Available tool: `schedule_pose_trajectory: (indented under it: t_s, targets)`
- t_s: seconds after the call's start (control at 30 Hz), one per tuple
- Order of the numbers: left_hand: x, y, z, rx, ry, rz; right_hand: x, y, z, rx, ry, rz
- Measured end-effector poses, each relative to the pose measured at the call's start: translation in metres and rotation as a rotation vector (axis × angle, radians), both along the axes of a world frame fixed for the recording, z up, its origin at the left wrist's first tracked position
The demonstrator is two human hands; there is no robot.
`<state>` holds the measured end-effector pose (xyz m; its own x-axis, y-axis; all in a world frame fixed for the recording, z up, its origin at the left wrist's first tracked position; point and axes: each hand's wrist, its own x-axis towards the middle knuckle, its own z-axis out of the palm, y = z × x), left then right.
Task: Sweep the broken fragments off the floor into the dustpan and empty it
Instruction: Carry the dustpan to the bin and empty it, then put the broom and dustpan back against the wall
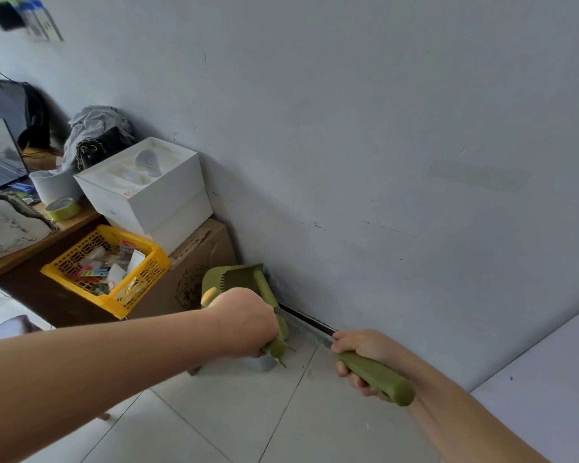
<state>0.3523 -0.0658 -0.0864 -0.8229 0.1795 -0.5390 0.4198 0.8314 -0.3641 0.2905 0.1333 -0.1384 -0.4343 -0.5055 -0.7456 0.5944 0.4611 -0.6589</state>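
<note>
Tiled floor (214, 412) by wall (381, 128): our left hand (244, 322) grips dustpan (228, 279), right hand (361, 345) grips broom handle (375, 372). Risk, we judge: tipping dustpan spills any fragments.

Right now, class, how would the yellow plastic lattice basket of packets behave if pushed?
The yellow plastic lattice basket looks light: thin openwork walls, small packets inside. It sits tilted beside the brown cardboard box, its support hidden, so a push might tip it. Rigid plastic should slide rather than flex.
</note>
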Motion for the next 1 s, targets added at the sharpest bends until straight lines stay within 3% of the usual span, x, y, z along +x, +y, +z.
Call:
schedule_pose_trajectory:
  t_s: [0.2, 0.43, 0.63, 1.0]
  targets:
    - [0.001, -0.021, 0.048, 0.073, 0.130, 0.055, -0.005, -0.010, 0.047, 0.014, -0.018, 0.061]
    - [0.014, -0.042, 0.106, 0.111, 0.279, 0.147, -0.009, -0.030, 0.122, -0.107, 0.060, 0.241]
    - [0.036, -0.054, 0.139, 0.217, 0.387, 0.245, -0.002, -0.038, 0.190, -0.075, 0.256, 0.326]
    - [0.047, -0.023, 0.140, 0.480, 0.418, 0.415, 0.010, -0.019, 0.247, -0.299, 0.599, 0.363]
